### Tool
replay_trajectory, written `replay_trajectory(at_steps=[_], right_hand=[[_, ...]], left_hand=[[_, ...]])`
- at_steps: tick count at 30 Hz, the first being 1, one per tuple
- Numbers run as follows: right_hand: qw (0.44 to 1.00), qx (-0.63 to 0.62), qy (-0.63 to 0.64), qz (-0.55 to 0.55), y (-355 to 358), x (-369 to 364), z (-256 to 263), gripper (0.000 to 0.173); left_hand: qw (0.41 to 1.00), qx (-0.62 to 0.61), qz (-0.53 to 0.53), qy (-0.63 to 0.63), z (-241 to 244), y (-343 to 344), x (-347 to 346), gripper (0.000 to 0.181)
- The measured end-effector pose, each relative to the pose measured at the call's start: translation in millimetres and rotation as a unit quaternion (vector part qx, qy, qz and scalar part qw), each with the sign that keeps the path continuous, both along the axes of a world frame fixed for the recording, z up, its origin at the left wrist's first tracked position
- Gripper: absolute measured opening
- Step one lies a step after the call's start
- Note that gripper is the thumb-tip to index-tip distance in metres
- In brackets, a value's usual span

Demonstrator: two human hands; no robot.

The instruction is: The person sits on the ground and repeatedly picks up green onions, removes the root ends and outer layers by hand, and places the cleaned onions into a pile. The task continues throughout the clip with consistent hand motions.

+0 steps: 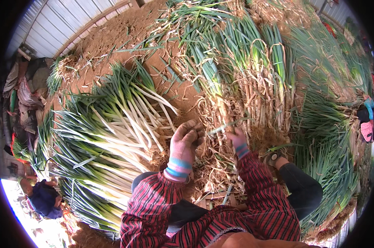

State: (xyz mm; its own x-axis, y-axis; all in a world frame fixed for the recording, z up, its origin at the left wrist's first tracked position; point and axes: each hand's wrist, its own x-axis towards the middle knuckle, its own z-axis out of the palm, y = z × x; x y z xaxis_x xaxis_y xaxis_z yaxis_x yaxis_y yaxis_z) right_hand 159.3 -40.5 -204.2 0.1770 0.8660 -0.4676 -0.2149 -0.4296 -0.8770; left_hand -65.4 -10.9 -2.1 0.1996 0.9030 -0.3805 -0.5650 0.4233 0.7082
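Note:
My left hand (184, 142), in a soiled pink knit glove with a blue-striped cuff, is raised at the middle with its fingers curled. Whether anything is between those fingers is hidden. My right hand (237, 139), in a similar glove, closes around the lower end of a long green onion (216, 88) with dry brown outer skin. A loose strip of green leaf (222, 127) appears between the two hands. Nearest my left hand, cleaned green onions (128, 124) with white stems and roots lie in a broad pile. Beyond my right hand are unpeeled green onions (252, 80).
Dry peelings (218, 176) cover the ground between my legs. More green onions (326, 148) are heaped at the right. Another person (44, 198) is at the lower left. Cloths and sacks (27, 96) lie along the left, near a corrugated metal wall (63, 23).

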Motion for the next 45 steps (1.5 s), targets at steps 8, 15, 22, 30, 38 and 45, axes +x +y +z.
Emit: replay_trajectory(at_steps=[8,15,22,30,38,45], right_hand=[[0.989,0.117,-0.088,0.035,-112.8,-20.4,131.0,0.031],[0.914,0.222,-0.307,0.144,-160.9,-12.8,135.9,0.029],[0.903,0.344,-0.250,-0.058,-74.2,-61.9,193.1,0.039],[0.881,0.374,-0.290,-0.007,-68.9,-96.5,164.6,0.019],[0.790,-0.025,-0.480,0.381,-184.6,-6.1,60.6,0.037],[0.921,0.027,-0.313,0.231,-187.0,38.2,105.1,0.051]], left_hand=[[0.996,0.047,-0.011,0.072,-24.6,10.7,27.0,0.044],[0.976,0.099,-0.063,-0.184,14.3,10.1,40.5,0.037],[0.987,0.093,-0.060,-0.120,-20.0,-12.4,36.8,0.012],[0.985,0.096,-0.058,-0.129,-22.3,26.5,-40.6,0.041],[0.986,0.160,0.048,-0.007,-4.1,30.8,-49.5,0.039],[0.971,0.183,0.105,0.114,40.5,1.3,-38.5,0.030]])
